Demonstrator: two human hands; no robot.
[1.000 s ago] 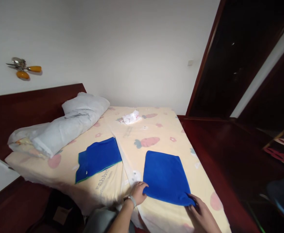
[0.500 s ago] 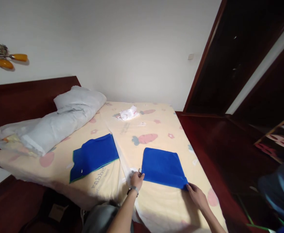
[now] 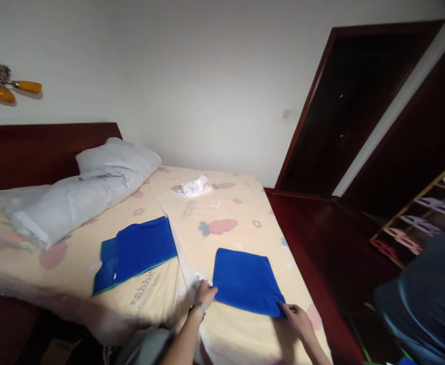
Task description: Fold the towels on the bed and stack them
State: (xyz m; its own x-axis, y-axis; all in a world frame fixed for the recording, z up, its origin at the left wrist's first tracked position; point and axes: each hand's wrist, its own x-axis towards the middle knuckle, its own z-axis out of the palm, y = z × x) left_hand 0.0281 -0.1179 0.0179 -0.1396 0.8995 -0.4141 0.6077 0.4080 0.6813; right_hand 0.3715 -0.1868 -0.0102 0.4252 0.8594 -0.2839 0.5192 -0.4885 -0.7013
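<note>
A person has both hands on a blue cloth (image 3: pixel 245 283), which lies flat on the bed sheet (image 3: pixel 241 207), low in the frame and a bit right of the middle. The left hand (image 3: pixel 205 294) pinches its near left corner between thumb and fingers. A watch (image 3: pixel 198 305) is on that wrist. The right hand (image 3: pixel 298 321) pinches the near right corner, at the lower right, with thumb and pointing finger close together.

A second blue cloth (image 3: pixel 146 248) with a green edge lies apart from the first, low and left of the middle. A crumpled white bag (image 3: pixel 195 186) sits on the sheet near the middle of the frame. A big grey quilt (image 3: pixel 93 187) is heaped at the left, by the dark red headboard (image 3: pixel 35 152). A dark door (image 3: pixel 344 121) stands at the upper right, and a shoe rack (image 3: pixel 385 229) stands at the right edge.
</note>
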